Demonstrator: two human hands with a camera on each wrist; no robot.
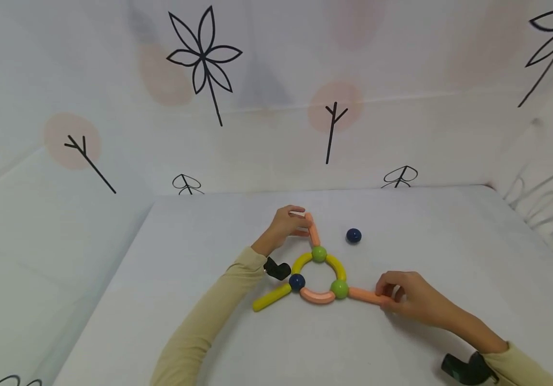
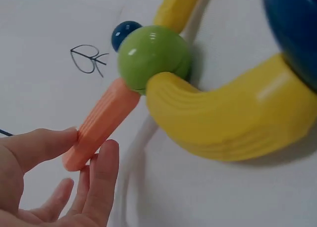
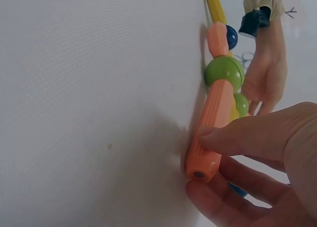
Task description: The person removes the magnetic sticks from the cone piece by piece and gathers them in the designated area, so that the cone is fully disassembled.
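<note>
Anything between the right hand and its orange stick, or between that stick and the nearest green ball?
Nothing visible: the right hand pinches the orange stick near its outer end, and the stick's inner end meets the green ball.

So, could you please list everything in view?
Linked balls: 3, two green, one navy, in ring
Loose ball: 1, navy, beyond ring
Curved sticks: 3, two yellow, one orange, in ring
Straight sticks: 3, two orange, one yellow, projecting from ring
Table: 1, white, beneath
Backdrop: 1, white with printed plants, behind
Sleeves: 2, beige, foreground
Wrist devices: 2, black, beside sleeves
Left grip: 1, bare, pinching far orange stick
Right grip: 1, bare, pinching near orange stick
</note>
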